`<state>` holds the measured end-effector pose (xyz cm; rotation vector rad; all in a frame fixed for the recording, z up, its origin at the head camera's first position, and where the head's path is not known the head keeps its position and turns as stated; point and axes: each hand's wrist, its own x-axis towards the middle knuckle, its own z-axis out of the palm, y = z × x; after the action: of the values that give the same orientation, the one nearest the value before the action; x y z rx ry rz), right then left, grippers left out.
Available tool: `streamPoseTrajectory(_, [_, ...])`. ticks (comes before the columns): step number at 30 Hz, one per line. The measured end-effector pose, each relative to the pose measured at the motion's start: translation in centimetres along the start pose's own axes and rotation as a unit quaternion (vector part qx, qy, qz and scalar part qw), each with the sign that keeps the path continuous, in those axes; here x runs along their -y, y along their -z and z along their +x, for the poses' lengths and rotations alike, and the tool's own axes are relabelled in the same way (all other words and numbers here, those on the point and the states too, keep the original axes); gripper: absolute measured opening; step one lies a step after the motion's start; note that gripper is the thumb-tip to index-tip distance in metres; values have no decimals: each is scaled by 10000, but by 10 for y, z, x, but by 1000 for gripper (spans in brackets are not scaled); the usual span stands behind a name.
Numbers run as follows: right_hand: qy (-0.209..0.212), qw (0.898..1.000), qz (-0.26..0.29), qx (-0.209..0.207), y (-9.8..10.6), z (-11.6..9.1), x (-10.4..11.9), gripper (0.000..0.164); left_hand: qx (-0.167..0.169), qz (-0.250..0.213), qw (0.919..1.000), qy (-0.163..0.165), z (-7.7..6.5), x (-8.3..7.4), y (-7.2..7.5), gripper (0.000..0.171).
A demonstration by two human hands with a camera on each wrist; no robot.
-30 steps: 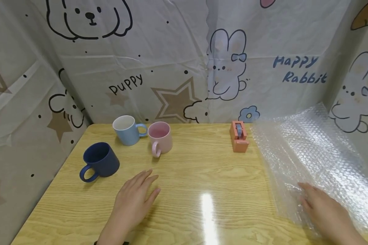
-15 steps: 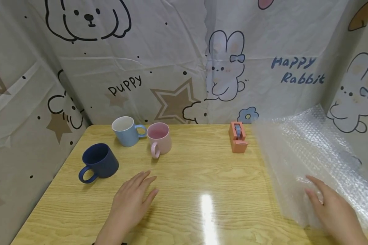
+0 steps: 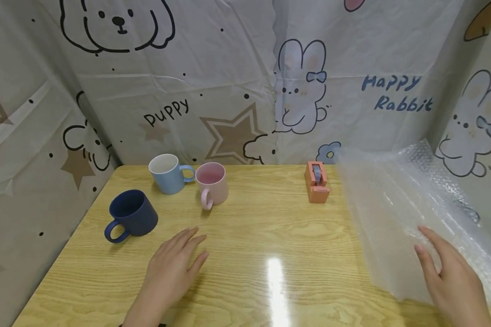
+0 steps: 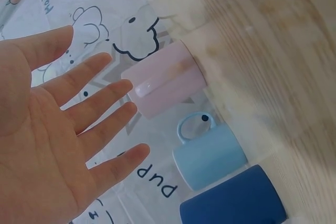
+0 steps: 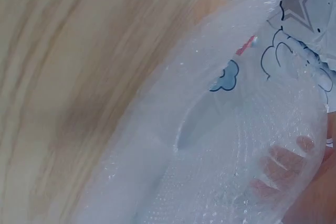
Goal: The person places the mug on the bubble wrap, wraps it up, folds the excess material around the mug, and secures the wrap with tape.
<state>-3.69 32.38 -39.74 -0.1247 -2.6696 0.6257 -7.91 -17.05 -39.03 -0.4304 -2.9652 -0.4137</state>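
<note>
My left hand (image 3: 169, 268) rests low over the wooden table, fingers spread and nothing held. In the left wrist view its palm (image 4: 42, 145) faces the camera, with the pink mug (image 4: 165, 80) beyond the fingertips. On the table stand the pink mug (image 3: 212, 184), a light blue mug (image 3: 167, 175) and a dark blue mug (image 3: 135, 213). My right hand (image 3: 454, 272) is at a sheet of bubble wrap (image 3: 376, 218), thumb and index finger apart. In the right wrist view several fingers (image 5: 283, 163) show blurrily through the bubble wrap (image 5: 226, 150).
An orange tape dispenser (image 3: 318, 184) with a blue roll stands near the table's back edge, left of the bubble wrap. A printed cloth (image 3: 229, 59) hangs behind the table and along both sides. Light glares on the table (image 3: 237, 245) at the front middle.
My right hand has moved to the right and slightly up across the bubble wrap. The wrap's smooth-looking part now spreads farther right over the bubbled part. The left hand has barely moved.
</note>
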Motion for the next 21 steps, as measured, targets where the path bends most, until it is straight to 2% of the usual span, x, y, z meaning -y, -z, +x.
streamPoseTrajectory(6, [295,9975,157,-615,0,-8,17,45,7,75,10000,15,-4,2,0,40])
streamPoseTrajectory(11, [424,9926,-166,-1123,10,-5,26,41,15,101,9999,38,-6,5,0,41])
streamPoseTrajectory(17, [997,9846,-214,-1421,32,18,28,35,107,108,9999,74,-6,6,2,40])
streamPoseTrajectory(21, [1592,9725,324,-1666,45,45,26,38,106,141,9998,81,-7,7,4,40])
